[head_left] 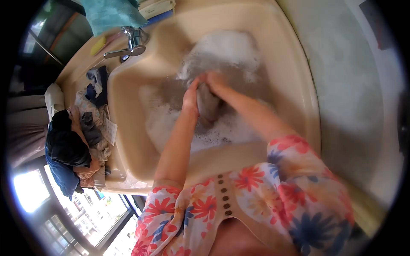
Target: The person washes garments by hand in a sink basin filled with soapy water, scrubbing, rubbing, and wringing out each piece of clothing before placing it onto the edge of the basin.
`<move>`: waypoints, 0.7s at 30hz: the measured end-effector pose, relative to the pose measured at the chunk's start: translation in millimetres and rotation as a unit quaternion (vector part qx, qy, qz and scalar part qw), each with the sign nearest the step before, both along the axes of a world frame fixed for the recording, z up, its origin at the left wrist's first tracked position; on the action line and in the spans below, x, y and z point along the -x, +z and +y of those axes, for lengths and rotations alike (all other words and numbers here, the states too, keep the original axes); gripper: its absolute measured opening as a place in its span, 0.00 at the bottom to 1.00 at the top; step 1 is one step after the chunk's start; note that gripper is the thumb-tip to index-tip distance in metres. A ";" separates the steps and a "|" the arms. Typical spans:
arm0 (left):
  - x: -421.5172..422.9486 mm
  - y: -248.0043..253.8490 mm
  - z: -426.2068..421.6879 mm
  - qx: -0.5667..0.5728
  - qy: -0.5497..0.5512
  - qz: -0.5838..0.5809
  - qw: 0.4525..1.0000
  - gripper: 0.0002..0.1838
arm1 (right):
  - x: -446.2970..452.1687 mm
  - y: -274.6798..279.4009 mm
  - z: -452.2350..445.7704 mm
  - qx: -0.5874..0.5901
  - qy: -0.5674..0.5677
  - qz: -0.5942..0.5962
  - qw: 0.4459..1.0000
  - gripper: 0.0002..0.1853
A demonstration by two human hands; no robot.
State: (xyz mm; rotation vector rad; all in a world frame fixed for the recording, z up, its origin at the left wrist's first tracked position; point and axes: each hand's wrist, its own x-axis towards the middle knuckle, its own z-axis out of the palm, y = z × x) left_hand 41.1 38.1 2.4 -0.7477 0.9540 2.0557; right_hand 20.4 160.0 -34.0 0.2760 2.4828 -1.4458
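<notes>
Both of my hands are together over soapy grey water in a beige sink [132,128]. My left hand [191,99] presses along the left side of a wet grey cloth [208,104], its fingers closed against it. At the top of the cloth, my right hand [213,80] grips it close beside the left fingertips. The lower end of the cloth hangs down into the water. White foam [222,48] is heaped behind my hands, and more foam floats nearer to me. What kind of cloth item it is, I cannot make out.
A chrome faucet [135,45] stands at the back left, with a teal cloth [112,16] above it. A pile of clothes [70,143] lies on the left ledge, black and blue pieces among it. The wall [341,85] runs along the right.
</notes>
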 end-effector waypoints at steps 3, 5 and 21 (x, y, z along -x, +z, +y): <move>6.0 33.3 -2.3 0.059 0.031 -0.013 0.998 0.26 | 6.1 9.9 62.9 -0.141 0.023 0.023 0.989 0.27; 14.0 -14.7 -50.9 0.173 0.046 0.091 0.980 0.32 | 7.7 12.2 106.9 -0.184 -0.076 0.001 0.980 0.31; 9.4 -24.8 -30.3 0.076 -0.004 0.086 0.993 0.50 | -7.0 18.7 65.7 0.022 0.041 0.085 0.995 0.27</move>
